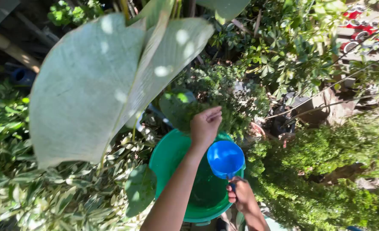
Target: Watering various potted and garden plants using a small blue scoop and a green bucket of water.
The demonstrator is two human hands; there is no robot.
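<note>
My right hand point(242, 196) grips the handle of a blue plastic scoop point(225, 159), held over the right rim of a green bucket point(168, 156) that has water in it. My left hand point(205, 125) reaches forward above the bucket's far rim, fingers loosely curled, touching or nearly touching the small-leaved green plant point(223, 92) behind it. Nothing shows in that hand.
A huge pale leaf point(95, 85) hangs over the left half of the view. Variegated foliage point(48, 192) fills the lower left, dense green shrubs point(326, 171) the right. A dark pot point(281, 124) sits behind the bucket, and red items point(358, 21) lie at the top right.
</note>
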